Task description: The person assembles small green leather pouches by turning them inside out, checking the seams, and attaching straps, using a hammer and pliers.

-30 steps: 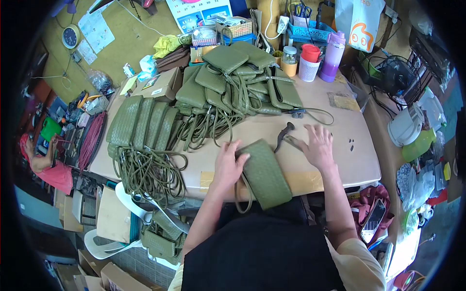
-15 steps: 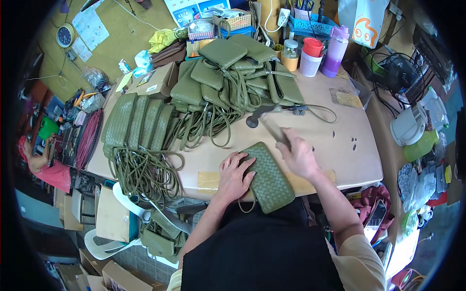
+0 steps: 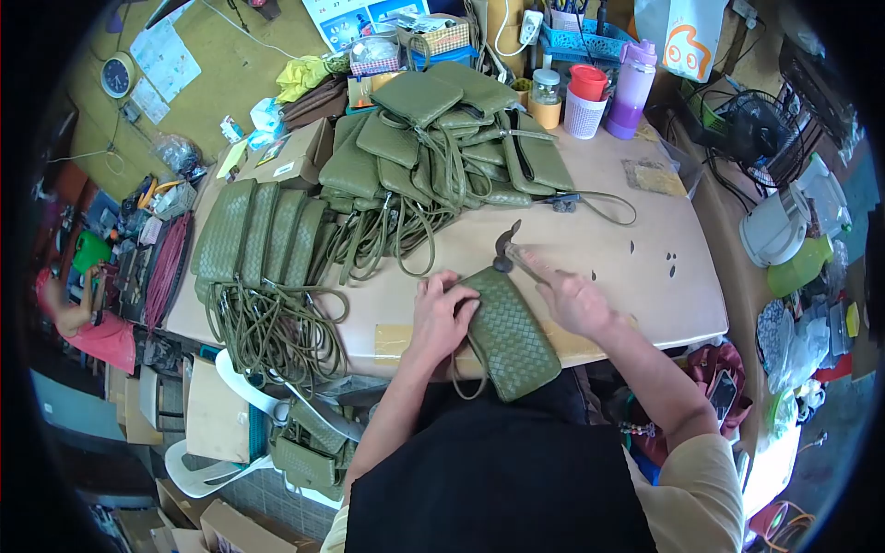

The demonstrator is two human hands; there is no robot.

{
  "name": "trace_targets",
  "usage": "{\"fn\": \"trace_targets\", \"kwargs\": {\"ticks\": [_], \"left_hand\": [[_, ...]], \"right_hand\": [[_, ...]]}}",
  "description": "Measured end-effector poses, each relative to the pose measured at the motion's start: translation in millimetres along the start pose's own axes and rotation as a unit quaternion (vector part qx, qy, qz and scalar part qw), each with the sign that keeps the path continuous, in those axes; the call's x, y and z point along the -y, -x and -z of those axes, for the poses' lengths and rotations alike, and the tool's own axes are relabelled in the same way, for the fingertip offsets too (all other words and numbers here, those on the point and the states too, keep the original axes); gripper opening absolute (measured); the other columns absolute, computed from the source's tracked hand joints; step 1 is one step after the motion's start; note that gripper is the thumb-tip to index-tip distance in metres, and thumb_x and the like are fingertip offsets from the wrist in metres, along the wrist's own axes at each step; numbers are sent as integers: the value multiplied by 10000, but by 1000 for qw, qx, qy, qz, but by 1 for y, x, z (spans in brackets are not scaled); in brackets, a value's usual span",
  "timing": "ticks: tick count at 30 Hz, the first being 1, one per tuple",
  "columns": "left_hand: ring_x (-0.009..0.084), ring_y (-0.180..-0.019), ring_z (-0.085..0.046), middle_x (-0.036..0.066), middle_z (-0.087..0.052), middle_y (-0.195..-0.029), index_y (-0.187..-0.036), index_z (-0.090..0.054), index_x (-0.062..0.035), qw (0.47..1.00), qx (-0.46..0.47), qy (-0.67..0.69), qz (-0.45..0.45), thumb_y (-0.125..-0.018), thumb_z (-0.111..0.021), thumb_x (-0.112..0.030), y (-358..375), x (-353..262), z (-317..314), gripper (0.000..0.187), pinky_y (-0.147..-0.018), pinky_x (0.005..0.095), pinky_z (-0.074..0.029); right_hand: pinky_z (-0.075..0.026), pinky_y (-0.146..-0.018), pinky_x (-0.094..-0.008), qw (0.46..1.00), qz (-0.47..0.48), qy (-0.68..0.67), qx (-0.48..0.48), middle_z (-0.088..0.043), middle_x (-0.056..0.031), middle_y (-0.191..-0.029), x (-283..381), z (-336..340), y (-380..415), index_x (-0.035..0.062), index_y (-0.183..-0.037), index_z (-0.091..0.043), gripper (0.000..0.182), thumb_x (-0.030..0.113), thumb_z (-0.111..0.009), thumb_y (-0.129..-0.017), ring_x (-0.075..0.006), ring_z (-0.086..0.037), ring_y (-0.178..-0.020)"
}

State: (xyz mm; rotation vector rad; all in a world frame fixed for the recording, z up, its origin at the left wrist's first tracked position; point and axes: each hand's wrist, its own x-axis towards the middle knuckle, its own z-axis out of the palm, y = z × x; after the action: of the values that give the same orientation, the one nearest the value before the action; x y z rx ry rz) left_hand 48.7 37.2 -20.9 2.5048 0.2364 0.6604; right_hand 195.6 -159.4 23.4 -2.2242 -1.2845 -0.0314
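A flat olive-green woven pouch (image 3: pixel 513 334) lies at the table's front edge, its lower end hanging past the edge. My left hand (image 3: pixel 442 318) grips its left side near the top, fingers bent. A thin wrist strap (image 3: pixel 466 391) loops down beside it. My right hand (image 3: pixel 581 304) is closed round the handle of a hammer (image 3: pixel 506 247). The hammer's dark head is right at the pouch's upper end, its round face low over that end.
Piled green pouches (image 3: pixel 415 138) cover the table's back, and a row of woven pouches (image 3: pixel 258 230) with tangled straps lies left. A purple bottle (image 3: pixel 632 92) and a red-lidded cup (image 3: pixel 584 101) stand behind. At far left is another person (image 3: pixel 88 318).
The hammer has come down and toward the pouch's upper end. My left hand's fingers, spread flat on the pouch before, are now bent at its side.
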Motion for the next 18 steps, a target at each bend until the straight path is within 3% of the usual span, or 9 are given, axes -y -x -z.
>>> {"fn": "trace_targets", "kwargs": {"ticks": [1, 4, 5, 7, 8, 11, 13, 16, 18], "left_hand": [[308, -1061, -529, 118, -575, -1092, -987, -674, -73, 1000, 0, 0, -2, -788, -692, -106, -6, 3, -3, 202, -888, 426, -420], [272, -703, -629, 129, -617, -810, -832, -621, -19, 993, -36, 75, 81, -776, -677, 19, -24, 18, -21, 88, -659, 350, -499], [272, -703, -629, 129, -617, -810, -832, -621, -19, 994, -35, 76, 77, -776, -677, 19, -31, 27, -28, 88, -659, 350, -499], [306, -720, -618, 137, -605, -803, -827, -618, -31, 983, -75, 94, 135, -766, -668, 27, -42, 32, -35, 98, -662, 384, -489], [240, -697, -634, 109, -625, -784, -843, -628, -27, 983, -93, 82, 136, -786, -659, 33, -46, 40, -40, 88, -663, 350, -499], [241, -680, -630, 106, -624, -775, -839, -632, -31, 983, -114, 65, 129, -790, -659, 33, -50, 44, -44, 85, -662, 352, -498], [250, -728, -630, 109, -629, -816, -849, -637, -35, 986, -89, 50, 133, -778, -667, 31, -43, 43, -39, 102, -678, 345, -496], [299, -1022, -582, 132, -603, -1094, -960, -651, -63, 997, -56, -37, 27, -729, -701, -6, -40, 26, -17, 243, -864, 385, -464], [318, -1075, -547, 137, -578, -1133, -990, -651, -56, 997, -18, -44, -53, -735, -681, -73, -27, -17, 4, 257, -925, 443, -434]], "right_hand": [[-525, -675, -478, 990, -66, 70, 99, -649, -208, -797, 2, 8, 2, 232, -1435, -381, 573, 144, -558, -897, -399, -648, -751], [-525, -676, -488, 996, -28, 41, 70, -647, -220, -801, 13, 42, -6, 233, -1418, -412, 547, 142, -556, -898, -402, -648, -743], [-525, -676, -488, 996, -30, 43, 67, -647, -220, -801, 15, 37, -9, 233, -1418, -412, 547, 142, -556, -898, -402, -648, -743], [-528, -669, -489, 993, -5, -56, -107, -646, -212, -779, 22, 17, -8, 223, -1415, -419, 539, 150, -554, -899, -394, -653, -720], [-528, -669, -489, 993, -9, -58, -105, -646, -212, -779, 16, 4, 1, 223, -1415, -419, 539, 150, -554, -899, -394, -653, -720], [-534, -653, -477, 996, -9, 82, 26, -636, -196, -743, 9, -2, 7, 215, -1419, -414, 538, 165, -551, -901, -378, -654, -692], [-539, -633, -453, 984, -30, 116, 131, -637, -196, -747, 27, 39, -4, 206, -1420, -411, 533, 168, -546, -906, -369, -655, -681], [-539, -632, -449, 998, -53, 40, -1, -654, -209, -792, 30, 33, 3, 211, -1413, -420, 523, 182, -553, -908, -356, -664, -706], [-538, -629, -447, 995, -54, 76, 24, -653, -205, -781, 15, 9, 28, 212, -1413, -419, 527, 184, -558, -906, -356, -661, -702]]}}
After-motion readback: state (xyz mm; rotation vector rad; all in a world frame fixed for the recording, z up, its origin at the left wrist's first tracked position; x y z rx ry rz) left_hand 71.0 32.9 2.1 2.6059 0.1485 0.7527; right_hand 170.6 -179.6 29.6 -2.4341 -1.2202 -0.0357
